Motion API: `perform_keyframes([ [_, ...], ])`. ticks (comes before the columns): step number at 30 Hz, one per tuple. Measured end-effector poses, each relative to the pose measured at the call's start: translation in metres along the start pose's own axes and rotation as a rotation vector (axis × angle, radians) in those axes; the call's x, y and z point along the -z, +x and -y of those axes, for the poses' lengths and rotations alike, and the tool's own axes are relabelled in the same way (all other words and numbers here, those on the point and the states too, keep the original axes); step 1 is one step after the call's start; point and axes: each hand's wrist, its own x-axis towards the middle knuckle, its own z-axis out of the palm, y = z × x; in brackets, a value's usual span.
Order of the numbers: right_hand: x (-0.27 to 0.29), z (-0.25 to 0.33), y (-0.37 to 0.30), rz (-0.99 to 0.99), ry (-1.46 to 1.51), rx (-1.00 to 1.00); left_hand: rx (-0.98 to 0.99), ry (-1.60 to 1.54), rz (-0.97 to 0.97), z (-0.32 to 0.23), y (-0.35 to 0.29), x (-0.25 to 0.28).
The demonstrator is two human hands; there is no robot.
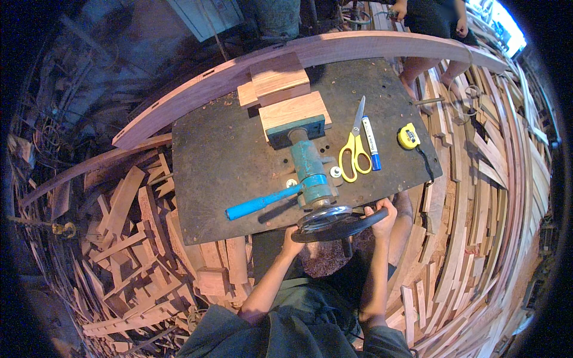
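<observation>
My left hand (291,243) grips the left side of a handwheel (347,229) with a black rim and a shiny hub; the rim partly hides its fingers. The fingers of my right hand (382,216) curl over the rim's right end. From the wheel a teal screw clamp (308,161) runs forward over the dark metal table (221,155). Its blue handle (262,204) sticks out to the left. The clamp's pressing plate (296,129) touches a wooden block (291,111). Behind that, another block (279,79) meets a long wooden plank (346,48) standing on edge.
Yellow-handled scissors (356,149), a marker (371,143) and a yellow tape measure (409,136) lie right of the clamp. Wood offcuts (128,238) cover the floor on the left, long strips (471,238) on the right. Another person's legs (433,70) show at the far right.
</observation>
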Motion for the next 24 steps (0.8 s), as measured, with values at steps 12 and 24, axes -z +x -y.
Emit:
perform_keyframes([
  [12,-0.003,0.017,0.002,-0.071,0.057,-0.148,-0.012,0.037,-0.016,-0.007,0.000,0.000],
  [24,-0.001,0.010,0.004,-0.032,-0.004,0.026,-0.019,0.041,-0.066,0.006,-0.001,-0.003],
])
